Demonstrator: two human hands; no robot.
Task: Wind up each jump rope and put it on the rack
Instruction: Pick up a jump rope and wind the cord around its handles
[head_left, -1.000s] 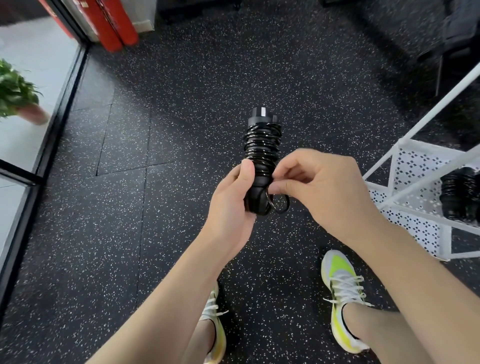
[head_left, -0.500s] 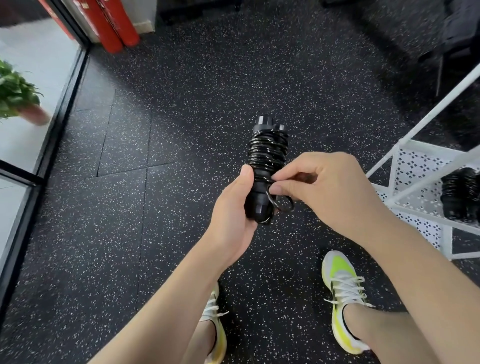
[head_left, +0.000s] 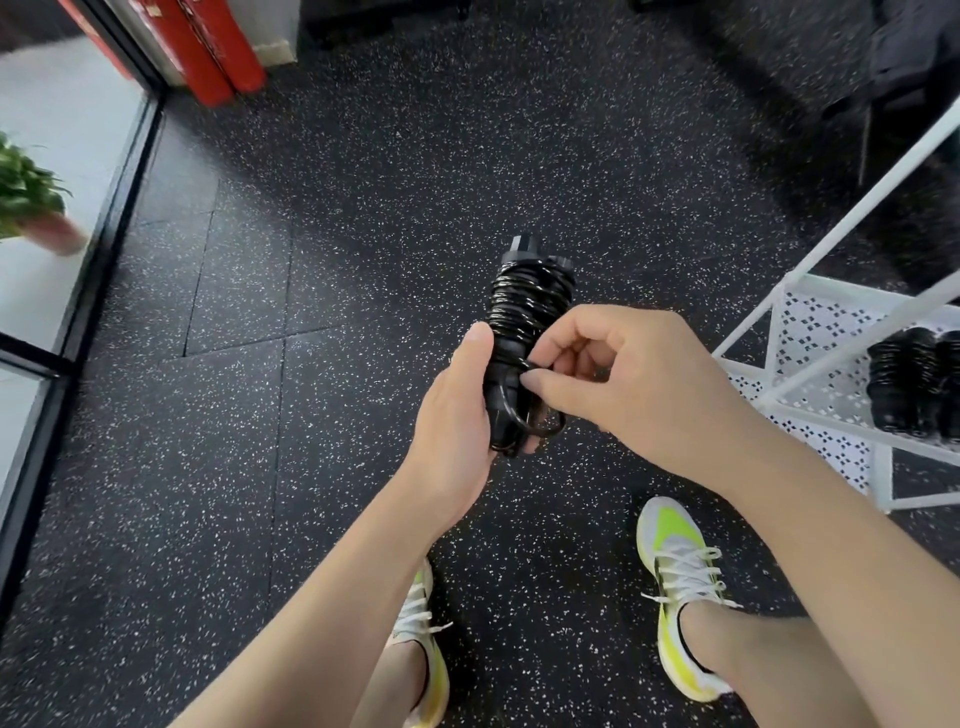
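A person is standing on a black speckled rubber floor (head_left: 363, 218), holding a wound-up black jump rope (head_left: 530, 306) out in front of the body. The rope's cord is coiled in tight turns around its handles, and the bundle is pointing up and slightly away, with a dark cap showing at its far end.

The left hand (head_left: 457, 415) is gripping the lower part of the jump rope, thumb lying up along its left side and fingers curling under the bottom. The right hand (head_left: 623, 384) is meeting the jump rope from the right: its fingers are curled and its thumb and forefinger are pinching a strand of the cord against the bundle. Just below that pinch, a small loop of cord is sticking out to the right of the jump rope's lower end.

To the right of the jump rope, well apart from it, a white metal rack (head_left: 831, 332) is standing with a perforated shelf. More black wound ropes (head_left: 914, 384) are lying on that shelf at the frame's right edge.

Below the jump rope, two white and yellow sneakers (head_left: 675, 571) are planted on the floor. Far to the left of the jump rope a green potted plant (head_left: 26, 192) is sitting beyond a glass wall, and red cylinders (head_left: 208, 47) are standing at the upper left.
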